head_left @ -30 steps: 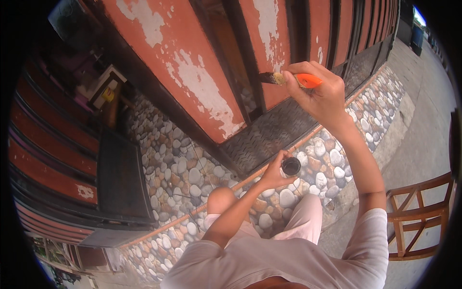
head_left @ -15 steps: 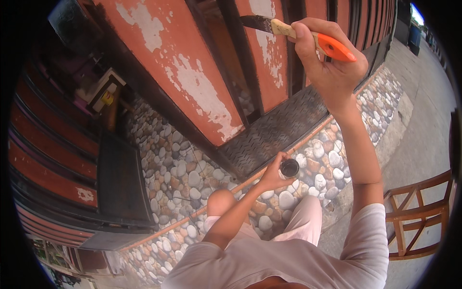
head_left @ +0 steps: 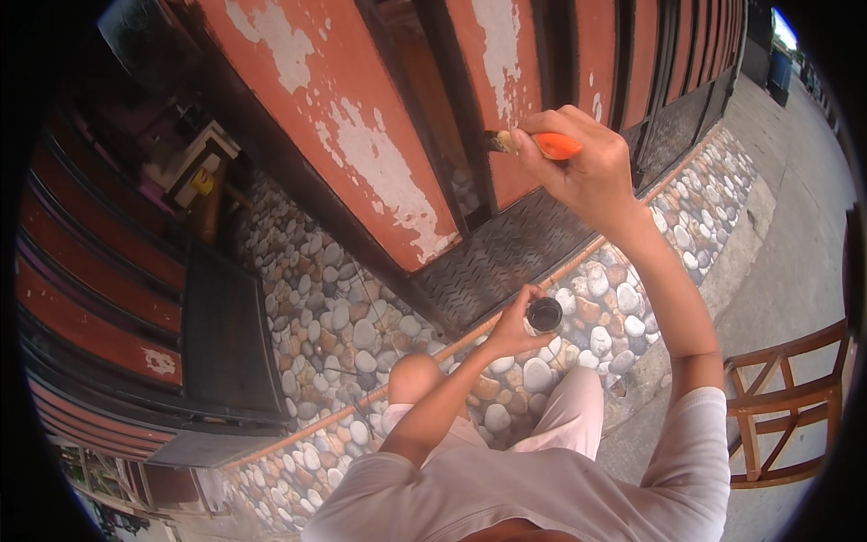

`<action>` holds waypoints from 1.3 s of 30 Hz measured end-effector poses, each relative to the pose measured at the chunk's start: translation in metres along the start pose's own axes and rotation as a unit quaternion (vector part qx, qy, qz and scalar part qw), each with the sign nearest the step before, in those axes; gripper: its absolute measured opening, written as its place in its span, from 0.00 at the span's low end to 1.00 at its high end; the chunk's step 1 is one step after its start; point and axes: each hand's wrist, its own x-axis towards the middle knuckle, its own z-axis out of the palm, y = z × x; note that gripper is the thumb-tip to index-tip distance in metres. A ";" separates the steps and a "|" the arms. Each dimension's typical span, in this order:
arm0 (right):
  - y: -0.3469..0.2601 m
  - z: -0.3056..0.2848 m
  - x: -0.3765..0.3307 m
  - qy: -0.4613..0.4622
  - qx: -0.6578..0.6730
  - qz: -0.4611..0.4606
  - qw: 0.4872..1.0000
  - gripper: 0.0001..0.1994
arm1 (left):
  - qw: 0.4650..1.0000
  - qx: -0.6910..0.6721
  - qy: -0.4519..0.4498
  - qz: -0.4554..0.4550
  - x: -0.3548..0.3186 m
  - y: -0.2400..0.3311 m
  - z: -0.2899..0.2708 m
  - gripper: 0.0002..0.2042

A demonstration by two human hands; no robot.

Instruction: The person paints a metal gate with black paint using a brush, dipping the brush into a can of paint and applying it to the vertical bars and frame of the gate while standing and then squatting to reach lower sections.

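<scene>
My right hand grips a paintbrush by its orange-tipped handle. Its dark bristles point left, at the black edge of a gate with orange-red panels; whether they touch it I cannot tell. Pale patches of peeled paint mark the panels. Lower down, my left hand is wrapped round a small round can with dark contents, held upright above the pebbled ground. The far side of the can's wall is hidden by its rim.
A black diamond-plate panel runs along the gate's bottom. Rounded pebbles pattern the ground on both sides of a low orange ledge. To the right stands a brown wooden frame, and a concrete pavement stretches away. A blue barrel is far off.
My right hand has come down and slightly left with the paintbrush, which now appears foreshortened beside a lower part of the gate. My left hand and the can stay in place.
</scene>
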 end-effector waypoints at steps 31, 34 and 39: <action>-0.001 0.000 -0.087 -0.156 0.045 0.031 0.986 0.07 | 1.000 0.004 -0.012 0.003 -0.005 0.008 0.000 0.33; -0.001 -0.006 -0.073 -0.103 0.032 0.015 0.994 0.07 | 1.000 0.012 -0.006 0.007 -0.007 0.007 -0.002 0.33; -0.004 -0.005 -0.089 -0.192 0.061 0.024 0.979 0.07 | 1.000 0.002 -0.006 -0.001 -0.007 0.009 -0.003 0.34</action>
